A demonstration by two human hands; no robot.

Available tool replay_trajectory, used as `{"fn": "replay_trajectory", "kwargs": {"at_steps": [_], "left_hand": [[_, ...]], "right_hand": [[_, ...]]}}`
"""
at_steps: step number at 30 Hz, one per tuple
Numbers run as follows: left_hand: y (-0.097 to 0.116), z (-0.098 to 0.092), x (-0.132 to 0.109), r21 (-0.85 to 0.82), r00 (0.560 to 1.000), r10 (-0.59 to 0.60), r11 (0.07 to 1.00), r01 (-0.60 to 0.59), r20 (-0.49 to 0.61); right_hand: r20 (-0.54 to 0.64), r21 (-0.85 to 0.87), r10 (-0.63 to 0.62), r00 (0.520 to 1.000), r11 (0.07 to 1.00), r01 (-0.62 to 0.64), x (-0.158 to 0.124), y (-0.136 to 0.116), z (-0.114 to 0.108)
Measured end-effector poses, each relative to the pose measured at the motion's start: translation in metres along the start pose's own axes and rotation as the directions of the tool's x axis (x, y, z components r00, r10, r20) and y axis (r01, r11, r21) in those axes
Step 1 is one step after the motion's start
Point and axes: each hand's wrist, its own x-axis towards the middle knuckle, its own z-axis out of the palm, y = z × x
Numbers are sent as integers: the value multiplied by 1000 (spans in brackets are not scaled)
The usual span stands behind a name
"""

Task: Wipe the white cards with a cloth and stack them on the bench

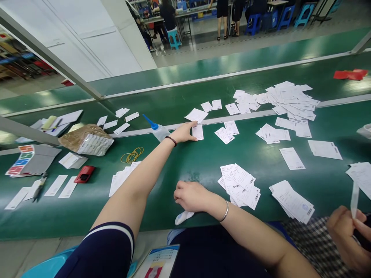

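Observation:
My left hand [185, 132] reaches to the middle of the green table, fingers apart, with thumb and fingertips at the edge of a small white card [198, 132]. A larger white paper [196, 116] lies just beyond the fingertips. Behind the wrist a clear bottle with a blue nozzle [160, 132] lies tilted. My right hand [191, 196] rests near the table's front edge with its fingers curled; what they hold, if anything, is hidden. Under it a white crumpled piece [184, 217] shows. To its right lies a fanned pile of printed cards [240, 185].
A big card heap [292, 101] lies at the back right. Yellow rubber bands [132, 155], a brown wrapped bundle [87, 139], a red object [84, 174] and a pen [39, 187] are on the left. At the right edge another person's hands [348, 235] hold a pale strip.

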Motion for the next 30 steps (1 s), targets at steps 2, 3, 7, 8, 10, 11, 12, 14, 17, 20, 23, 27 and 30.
{"fn": "replay_trajectory", "kwargs": {"at_steps": [2,3,7,8,10,11,12,14,17,20,23,27,30], "left_hand": [[5,2,-4,20,999,18,1000,-17,-41],[8,3,-7,34,997,28,999,-25,-67],[22,5,-18,10,985,7,1000,-6,-172],[25,5,-20,-68,980,-29,998,16,-195],[27,3,-26,-290,970,-123,955,58,-211],[27,3,-29,-395,966,-165,916,74,-201],[26,2,-34,-479,964,-195,873,85,-183],[24,2,-45,-582,963,-227,807,102,-146],[23,5,-70,-704,950,-276,704,95,-148],[29,11,-99,-881,914,-368,472,27,-169],[37,19,-123,-938,881,-422,341,-63,-213],[45,31,-142,-898,864,-382,411,-160,-329],[46,38,-149,-866,880,-315,466,-183,-355]], "right_hand": [[-6,0,-2,1000,1000,2,0,0,1],[-11,1,-5,1000,1000,5,0,1,2],[-35,1,-7,999,1000,7,0,3,7],[-40,3,-6,999,1000,6,0,3,7],[-43,21,-1,999,1000,2,-1,3,7],[-40,39,4,999,999,-2,-1,3,6],[-36,64,13,999,998,-10,-1,3,6],[-48,153,45,998,987,-37,-1,4,4],[-188,399,150,971,915,-64,-1,7,1],[-323,706,393,861,706,-58,0,12,-4],[-237,953,670,704,301,34,1,17,-14],[-77,974,769,635,-79,213,3,22,-27],[-46,958,762,646,-150,246,4,24,-31]]}}
